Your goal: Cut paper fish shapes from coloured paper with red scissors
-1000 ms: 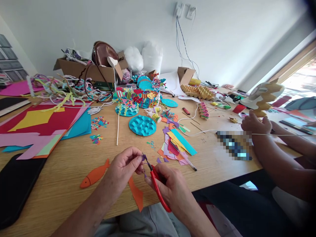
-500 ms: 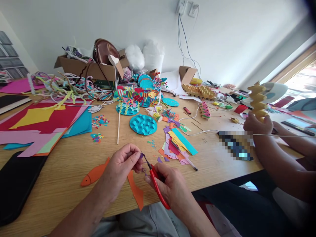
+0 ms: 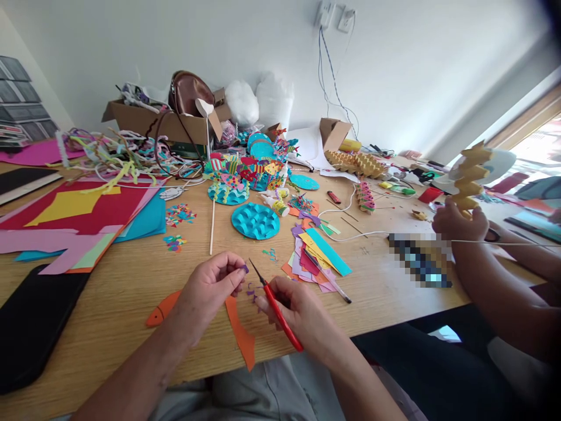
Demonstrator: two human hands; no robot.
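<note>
Because the left hand (image 3: 215,280) pinches so small a purple scrap (image 3: 245,269), scissors (image 3: 272,298) gripped in the right hand (image 3: 300,307) above the table's (image 3: 105,327) near edge might, straying, nick fingertips (image 3: 239,275).

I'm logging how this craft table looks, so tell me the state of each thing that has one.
Left hand, pinching purple paper piece
Right hand, gripping scissors
Purple paper piece, between fingertips
Scissors, blades seemingly closed, apart from the paper
Orange paper fish, lying flat, partly hidden
Pen, lying across paper scraps
Front glue bottle, on its side
Large cardboard box, open, filled
</note>
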